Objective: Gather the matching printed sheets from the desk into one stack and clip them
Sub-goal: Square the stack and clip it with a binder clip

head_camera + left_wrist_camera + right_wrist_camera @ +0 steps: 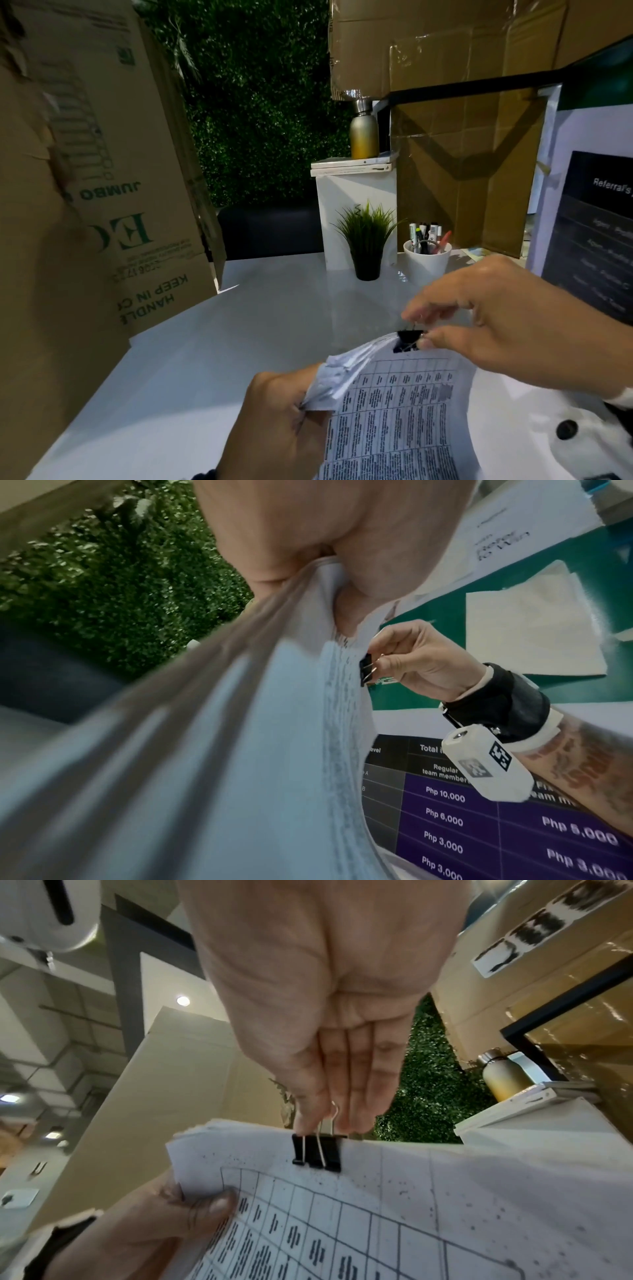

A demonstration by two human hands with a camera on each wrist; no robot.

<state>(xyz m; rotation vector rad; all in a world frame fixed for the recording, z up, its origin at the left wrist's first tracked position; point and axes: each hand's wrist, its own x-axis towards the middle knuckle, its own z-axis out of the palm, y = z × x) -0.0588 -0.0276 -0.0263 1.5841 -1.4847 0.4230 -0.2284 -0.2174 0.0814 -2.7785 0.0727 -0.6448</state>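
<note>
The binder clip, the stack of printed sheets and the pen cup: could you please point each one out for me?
binder clip (316, 1153), right wrist view, on its black body.
stack of printed sheets (394, 421), head view, on the printed top page.
pen cup (426, 262), head view, on its white wall.

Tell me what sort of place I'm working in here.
Probably an office or promo desk: a white cup of pens and markers, a printed referral rate board, taped brown cardboard boxes and an artificial green hedge wall.

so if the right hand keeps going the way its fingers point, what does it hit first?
The right hand already pinches the binder clip, so next comes the top edge of the printed sheets that the left hand holds.
</note>
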